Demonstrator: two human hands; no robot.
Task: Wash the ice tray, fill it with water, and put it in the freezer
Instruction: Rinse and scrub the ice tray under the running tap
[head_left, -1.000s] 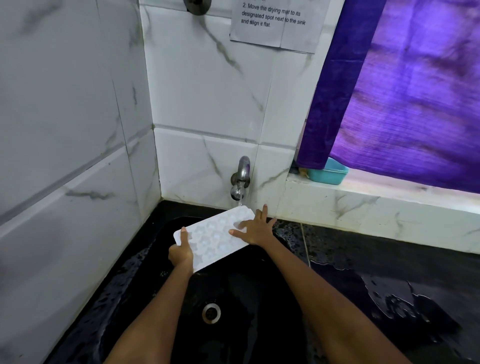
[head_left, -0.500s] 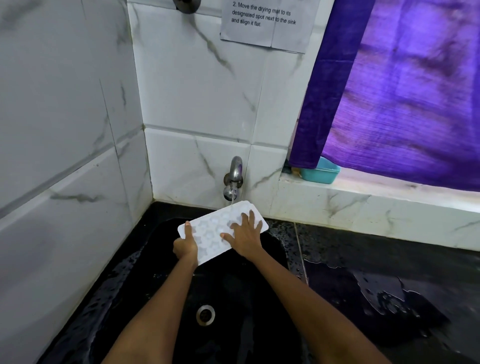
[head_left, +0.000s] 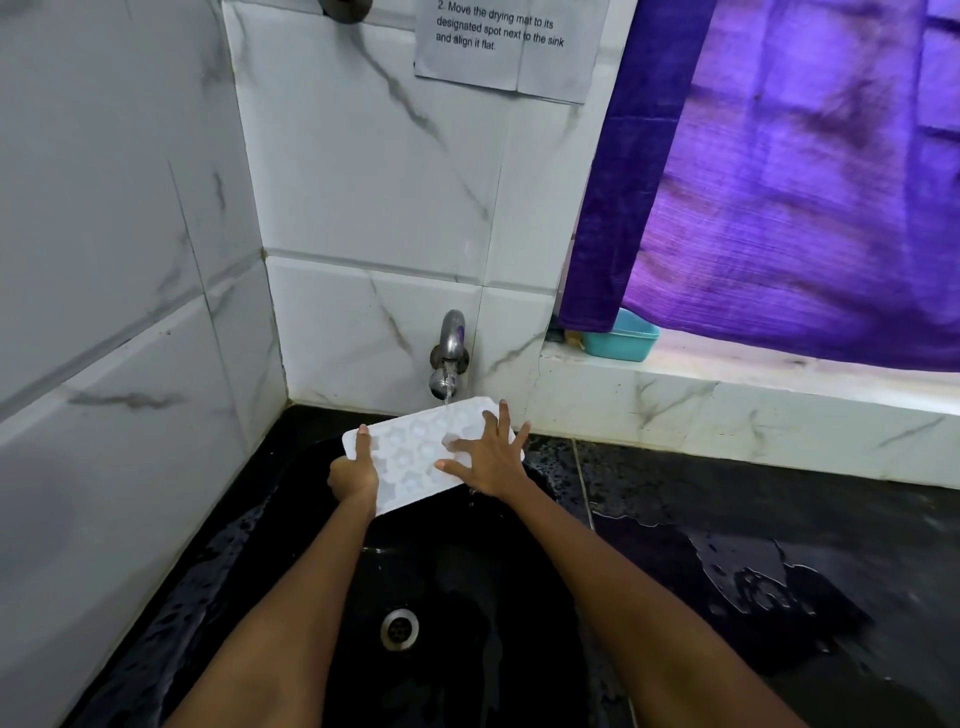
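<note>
ice tray (head_left: 410, 457) | left hand (head_left: 354, 475) grips edge | right hand (head_left: 488, 460) flat atop

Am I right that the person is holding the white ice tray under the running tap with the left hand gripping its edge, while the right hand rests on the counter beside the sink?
Not quite: the right hand is not on the counter. In the head view it lies spread flat on the ice tray, fingers straight. The rest holds: the left hand grips the tray's edge, under the running tap.
</note>
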